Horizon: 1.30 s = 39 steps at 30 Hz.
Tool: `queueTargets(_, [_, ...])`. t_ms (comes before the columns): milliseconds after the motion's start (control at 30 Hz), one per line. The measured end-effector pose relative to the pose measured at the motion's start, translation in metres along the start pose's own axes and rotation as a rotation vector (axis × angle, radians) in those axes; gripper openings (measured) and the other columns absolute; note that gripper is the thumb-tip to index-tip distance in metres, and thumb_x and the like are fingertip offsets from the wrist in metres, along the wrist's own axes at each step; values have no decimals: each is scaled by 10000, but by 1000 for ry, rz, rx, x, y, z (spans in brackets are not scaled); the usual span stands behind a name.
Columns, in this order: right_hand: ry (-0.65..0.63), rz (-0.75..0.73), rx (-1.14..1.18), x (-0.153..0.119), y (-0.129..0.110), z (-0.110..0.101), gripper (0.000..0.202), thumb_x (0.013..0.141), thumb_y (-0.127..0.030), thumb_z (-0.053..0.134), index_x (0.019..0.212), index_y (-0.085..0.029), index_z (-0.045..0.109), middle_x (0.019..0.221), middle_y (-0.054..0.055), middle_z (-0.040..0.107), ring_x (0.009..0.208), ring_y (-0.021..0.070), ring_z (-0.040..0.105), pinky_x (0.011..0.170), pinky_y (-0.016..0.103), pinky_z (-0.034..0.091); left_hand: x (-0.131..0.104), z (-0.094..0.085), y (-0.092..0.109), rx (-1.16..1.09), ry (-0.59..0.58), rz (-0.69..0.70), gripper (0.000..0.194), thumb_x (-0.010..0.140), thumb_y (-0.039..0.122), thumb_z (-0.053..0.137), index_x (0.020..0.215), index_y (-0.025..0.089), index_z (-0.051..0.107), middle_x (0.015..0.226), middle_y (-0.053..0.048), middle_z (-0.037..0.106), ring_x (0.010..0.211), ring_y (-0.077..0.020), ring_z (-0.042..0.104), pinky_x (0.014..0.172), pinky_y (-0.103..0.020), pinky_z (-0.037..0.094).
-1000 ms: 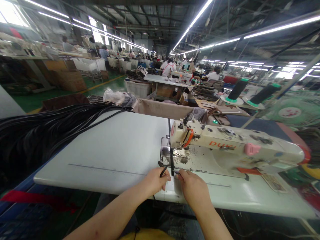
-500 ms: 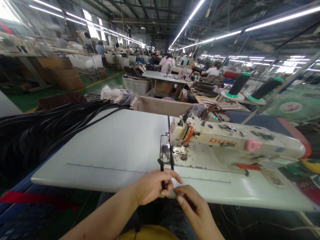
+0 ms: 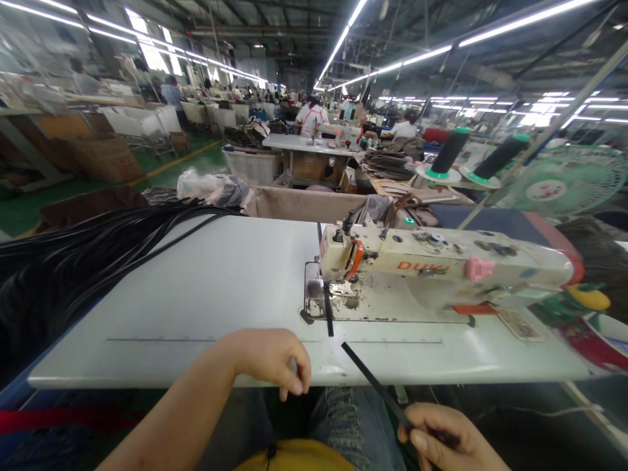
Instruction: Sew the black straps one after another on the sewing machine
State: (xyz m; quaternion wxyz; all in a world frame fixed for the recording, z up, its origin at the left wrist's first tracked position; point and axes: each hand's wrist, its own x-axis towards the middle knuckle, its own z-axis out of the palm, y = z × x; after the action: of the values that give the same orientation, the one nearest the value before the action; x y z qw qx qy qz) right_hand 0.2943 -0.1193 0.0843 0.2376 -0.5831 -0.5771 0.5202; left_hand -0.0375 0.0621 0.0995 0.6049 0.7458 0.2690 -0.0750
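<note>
My right hand (image 3: 441, 435), at the lower right, grips a narrow black strap (image 3: 370, 376). The strap's far end points up and left over the front edge of the white table (image 3: 220, 268). Above the front edge, my left hand (image 3: 277, 360) is loosely curled, thumb close to the fingers; I see nothing in it. Another black strap (image 3: 329, 314) lies under the head of the sewing machine (image 3: 417, 261), its cut end toward me. A gap separates the two strap ends.
A thick bundle of long black straps (image 3: 59, 275) hangs over the table's left side. Behind the machine stand two dark thread cones (image 3: 449, 154) and a green fan (image 3: 554, 186). A fabric-lined bin (image 3: 304, 204) sits beyond the table. Other people work farther back.
My left hand has let go of the black strap and moved left. My right hand has moved down and right, now gripping a strap piece. The view has shifted slightly.
</note>
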Motion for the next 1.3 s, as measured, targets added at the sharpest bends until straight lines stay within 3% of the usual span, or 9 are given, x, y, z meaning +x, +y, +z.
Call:
queueTargets(67, [94, 7, 15, 4, 2, 0, 553, 894, -725, 581, 803, -197, 716, 605, 12, 593, 619, 175, 552, 644, 298, 420, 5, -1, 1, -118, -71, 62, 275, 877, 432, 670, 990, 203, 773, 833, -54, 755, 729, -200, 714, 744, -310, 552])
queueTargets(167, [238, 21, 34, 16, 1, 7, 526, 892, -707, 605, 764, -202, 678, 619, 9, 605, 651, 175, 543, 660, 293, 403, 30, 6, -5, 102, 570, 105, 365, 967, 434, 533, 1137, 183, 737, 1137, -115, 751, 1045, -250, 715, 952, -372, 557])
queueTargets(233, [279, 31, 40, 24, 0, 11, 508, 902, -686, 609, 748, -204, 652, 633, 5, 609, 665, 169, 531, 667, 286, 394, 46, 19, -13, 364, 807, 80, 517, 991, 447, 502, 1415, 162, 578, 1526, -169, 529, 1418, -303, 497, 1194, -462, 398])
queueTargets(400, [272, 38, 36, 31, -1, 8, 538, 887, -716, 603, 720, -206, 631, 640, 8, 612, 653, 167, 517, 641, 280, 384, 34, 68, -24, 509, 420, 165, 951, 866, 585, 692, 1615, 152, 297, 1705, -181, 137, 1586, -383, 108, 1287, -591, 131])
queueTargets(567, [402, 35, 108, 32, -2, 5, 541, 850, -719, 636, 674, -208, 634, 641, 21, 597, 646, 178, 516, 631, 298, 399, -5, 63, -13, 68, -193, 271, 382, 970, 497, 597, 1249, 282, 745, 1138, -74, 784, 1078, -261, 739, 1001, -363, 554])
queueTargets(667, [475, 30, 168, 37, -4, 11, 523, 847, -691, 660, 657, -206, 613, 636, 5, 559, 598, 148, 453, 571, 282, 362, 0, 37, -9, 35, 124, 148, 305, 996, 407, 565, 1153, 261, 781, 991, -49, 801, 897, -203, 755, 869, -295, 572])
queueTargets(800, [471, -4, 173, 47, 0, 23, 483, 848, -676, 677, 741, -207, 635, 616, -24, 528, 578, 130, 435, 563, 268, 357, 38, 11, -21, 389, 721, 193, 327, 963, 206, 558, 1233, 254, 735, 1299, -74, 717, 1240, -256, 632, 1127, -425, 462])
queueTargets(967, [433, -27, 143, 56, 25, 34, 654, 846, -724, 638, 1219, -186, 654, 648, -10, 614, 592, 169, 522, 544, 283, 379, 83, 0, -45, 735, 845, 162, 444, 937, 111, 524, 1365, 149, 633, 1482, -131, 589, 1470, -320, 429, 1224, -569, 354])
queueTargets(1300, [529, 51, 206, 53, 3, 45, 622, 872, -708, 632, 1191, -176, 675, 662, -2, 600, 604, 172, 532, 529, 282, 351, 94, 12, -66, 895, 907, 309, 432, 952, 46, 455, 1300, 169, 679, 1388, -87, 672, 1343, -235, 586, 1190, -481, 422])
